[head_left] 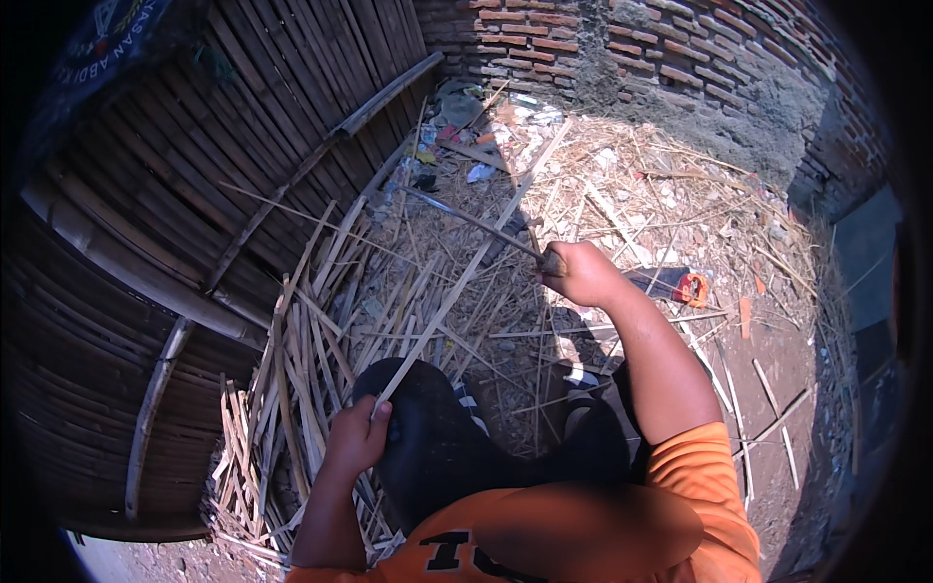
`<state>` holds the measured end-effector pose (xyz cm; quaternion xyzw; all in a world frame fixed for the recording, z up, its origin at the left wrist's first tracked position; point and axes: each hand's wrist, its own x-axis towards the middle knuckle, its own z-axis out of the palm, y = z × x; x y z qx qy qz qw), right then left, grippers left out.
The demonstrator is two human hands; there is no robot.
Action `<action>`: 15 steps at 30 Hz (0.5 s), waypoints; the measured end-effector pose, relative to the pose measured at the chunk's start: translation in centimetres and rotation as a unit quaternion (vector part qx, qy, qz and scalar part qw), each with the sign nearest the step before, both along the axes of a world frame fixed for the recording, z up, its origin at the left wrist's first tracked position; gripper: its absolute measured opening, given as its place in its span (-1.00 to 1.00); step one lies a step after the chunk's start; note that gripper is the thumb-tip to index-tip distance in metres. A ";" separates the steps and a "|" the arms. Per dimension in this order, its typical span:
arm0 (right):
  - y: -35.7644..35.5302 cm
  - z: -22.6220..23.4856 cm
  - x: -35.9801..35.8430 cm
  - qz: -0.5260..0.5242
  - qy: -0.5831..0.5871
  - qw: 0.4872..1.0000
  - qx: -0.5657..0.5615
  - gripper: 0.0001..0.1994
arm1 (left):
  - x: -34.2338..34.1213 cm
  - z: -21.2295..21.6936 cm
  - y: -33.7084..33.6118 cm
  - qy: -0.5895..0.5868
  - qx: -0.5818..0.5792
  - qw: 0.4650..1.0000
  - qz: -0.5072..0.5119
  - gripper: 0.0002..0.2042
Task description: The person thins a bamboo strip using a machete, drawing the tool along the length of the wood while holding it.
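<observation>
My left hand (358, 434) is closed round the near end of a long, thin bamboo strip (457, 287), just beside my left knee. From there the strip slants up and away to the right, toward the sunlit ground. My right hand (581, 272) grips the handle of a long-bladed knife (476, 222), out in front at arm's length. Its narrow blade points to the far left and crosses the strip; whether the two touch, I cannot tell.
Many split bamboo strips (321, 321) lie piled at my left, against a bamboo-slat wall (243, 126). A brick wall (671, 58) closes the far side. Shavings and litter (622, 175) cover the ground ahead. A dark and orange object (690, 289) lies beyond my right forearm.
</observation>
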<state>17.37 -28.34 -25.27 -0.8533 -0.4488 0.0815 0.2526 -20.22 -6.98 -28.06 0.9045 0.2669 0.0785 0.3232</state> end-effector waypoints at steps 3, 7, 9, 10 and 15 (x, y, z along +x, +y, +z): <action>1.3 2.1 -3.9 0.106 -0.065 0.989 -0.078 -0.69 | -0.1 0.0 0.0 0.003 0.018 1.000 -0.004 -0.63; 0.9 3.9 -3.6 0.122 0.002 0.987 -0.107 -0.71 | -0.6 -0.3 0.0 -0.009 0.025 1.000 -0.010 -0.63; -0.2 1.4 0.3 0.021 0.039 0.999 -0.025 -0.65 | -0.4 -0.8 0.0 -0.010 0.016 1.000 -0.002 -0.63; -0.4 0.6 1.2 -0.020 0.046 0.998 0.024 -0.68 | -0.2 -0.8 0.0 -0.015 0.014 1.000 0.004 -0.63; 1.0 0.2 -2.6 0.032 -0.024 0.999 -0.014 -0.66 | 0.0 -0.3 -0.3 0.016 0.023 0.999 0.015 -0.62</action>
